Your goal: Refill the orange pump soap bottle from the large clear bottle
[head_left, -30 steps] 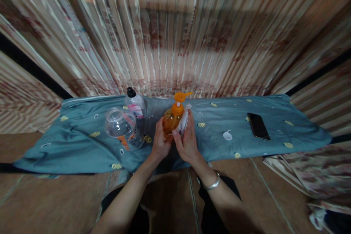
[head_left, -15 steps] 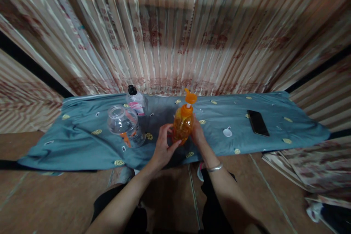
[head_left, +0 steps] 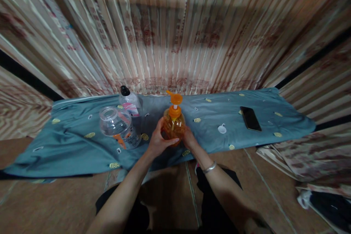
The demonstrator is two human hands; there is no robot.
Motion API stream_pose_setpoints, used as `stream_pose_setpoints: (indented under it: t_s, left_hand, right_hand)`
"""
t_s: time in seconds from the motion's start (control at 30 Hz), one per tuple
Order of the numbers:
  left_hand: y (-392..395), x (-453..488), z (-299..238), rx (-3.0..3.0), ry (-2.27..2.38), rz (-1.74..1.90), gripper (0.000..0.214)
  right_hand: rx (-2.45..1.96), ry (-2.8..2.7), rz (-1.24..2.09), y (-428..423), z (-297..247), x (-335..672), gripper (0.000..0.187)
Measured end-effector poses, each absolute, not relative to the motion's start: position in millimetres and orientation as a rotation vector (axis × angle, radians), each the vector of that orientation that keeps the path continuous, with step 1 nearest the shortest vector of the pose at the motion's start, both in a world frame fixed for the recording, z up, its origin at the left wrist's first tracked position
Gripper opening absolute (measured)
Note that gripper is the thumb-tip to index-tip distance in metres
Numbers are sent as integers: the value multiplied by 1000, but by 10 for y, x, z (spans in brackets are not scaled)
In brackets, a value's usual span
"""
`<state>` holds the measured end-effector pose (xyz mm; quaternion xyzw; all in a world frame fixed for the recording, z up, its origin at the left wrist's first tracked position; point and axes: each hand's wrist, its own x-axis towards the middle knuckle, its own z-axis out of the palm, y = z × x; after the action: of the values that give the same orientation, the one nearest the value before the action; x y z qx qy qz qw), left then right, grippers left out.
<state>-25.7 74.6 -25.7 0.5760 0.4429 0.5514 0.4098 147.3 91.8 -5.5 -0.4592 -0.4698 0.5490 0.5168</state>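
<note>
The orange pump bottle (head_left: 173, 126), upright on the blue cloth (head_left: 68, 142), is clasped between the left hand (head_left: 157, 142) and right hand (head_left: 189, 139), both wrapped round its smooth, probably slippery belly (the pump neck looks frailer).

Orange pump bottle (head_left: 173, 126) — upright, amber-filled — on blue cloth.

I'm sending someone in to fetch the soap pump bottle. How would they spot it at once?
Find the blue-grey cloth spread below the striped curtain. Near its middle both hands, left hand and right hand, clasp the orange pump bottle. Unlike the clear bottles to its left, it is amber with an orange pump.
</note>
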Motion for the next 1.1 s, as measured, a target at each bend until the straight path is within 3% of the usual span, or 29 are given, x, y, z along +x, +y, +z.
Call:
stream_pose_setpoints:
  t_s: [0.2,0.37,0.57,0.77,1.1]
  left_hand:
    - [690,-258,-140,1350,1207,1431,114]
    - [762,-331,-88,1290,1289,1518,110]
    - [848,-560,-34,1293,1407,1610,113]
    - [881,-649,29,1284,1424,1666,111]
    - [958,-699,60,1303,1419,1691,105]
  right_hand:
    - [-1272,-1102,1332,834,-34,1640,58]
    - [-1330,-1167,1159,965,7,1888,55]
    - [-1389,-1623,710,1025,-229,1842,30]
    - [-1355,-2147,518,804,-430,1484,54]
    - [-906,-2371,722,165,-161,1217,51]
